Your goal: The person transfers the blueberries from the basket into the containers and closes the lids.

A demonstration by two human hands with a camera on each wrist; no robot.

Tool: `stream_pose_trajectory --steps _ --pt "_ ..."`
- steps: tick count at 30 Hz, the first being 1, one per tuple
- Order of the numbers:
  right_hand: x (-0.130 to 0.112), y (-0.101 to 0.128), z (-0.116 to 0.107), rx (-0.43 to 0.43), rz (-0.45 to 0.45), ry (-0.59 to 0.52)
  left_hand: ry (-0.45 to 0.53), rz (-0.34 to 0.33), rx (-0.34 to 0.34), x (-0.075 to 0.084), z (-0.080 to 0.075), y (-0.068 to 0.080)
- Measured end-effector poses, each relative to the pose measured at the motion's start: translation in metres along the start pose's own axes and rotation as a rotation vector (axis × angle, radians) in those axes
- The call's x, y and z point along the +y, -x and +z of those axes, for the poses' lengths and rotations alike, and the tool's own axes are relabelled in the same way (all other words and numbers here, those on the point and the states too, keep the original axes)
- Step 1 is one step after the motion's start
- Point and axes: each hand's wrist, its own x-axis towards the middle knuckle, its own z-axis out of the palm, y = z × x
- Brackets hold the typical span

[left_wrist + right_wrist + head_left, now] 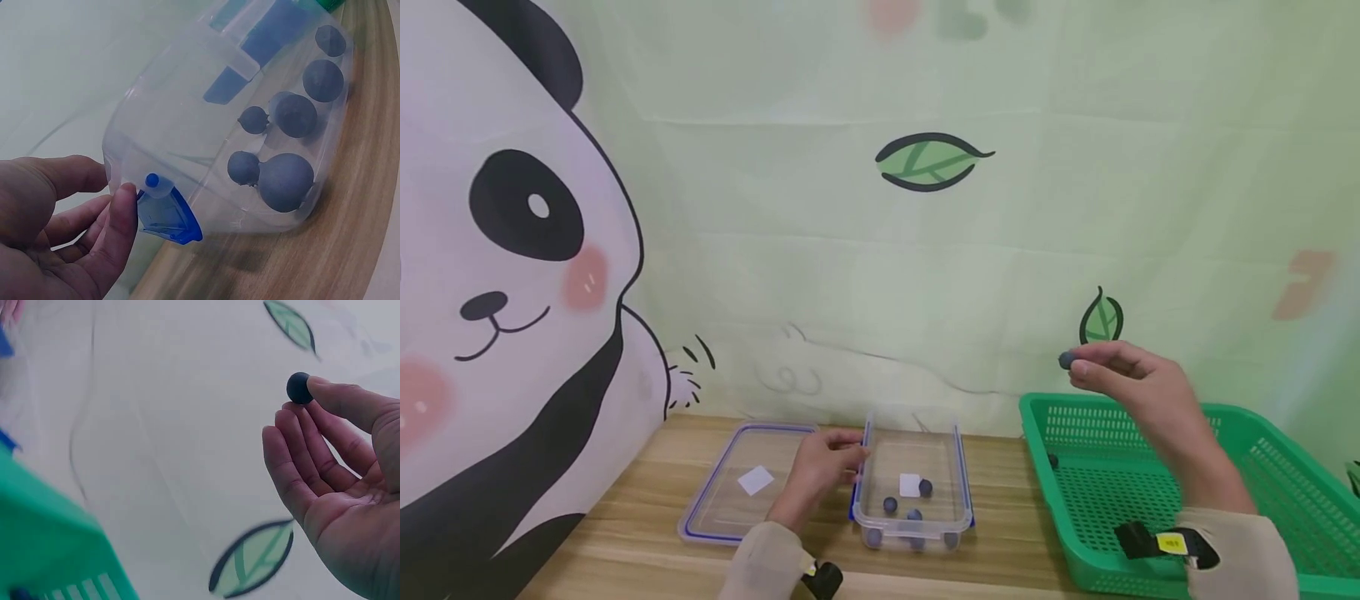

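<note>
My right hand is raised above the green basket and pinches a small dark blue ball at its fingertips; the right wrist view shows the ball between thumb and forefinger. A clear plastic box with blue clips stands on the wooden table and holds several dark blue balls. My left hand rests against the box's left wall, fingers touching near a blue clip.
The box's clear lid with a blue rim lies flat to the left of the box. One more dark ball lies in the green basket. A panda and leaf backdrop stands close behind the table.
</note>
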Motion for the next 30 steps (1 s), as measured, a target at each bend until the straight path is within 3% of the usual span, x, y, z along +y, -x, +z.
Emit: stream_pose_trajectory --steps 13,20,30 --pt "-0.011 0.013 0.072 -0.051 -0.07 -0.089 0.017 0.002 0.001 -0.001 0.0 -0.001" --pt "-0.013 0.012 0.108 -0.094 -0.12 -0.057 0.02 0.012 0.003 -0.001 0.001 -0.002" --pt "-0.001 0.015 0.168 -0.266 -0.148 -0.042 0.008 0.019 0.011 -0.001 0.001 -0.002"
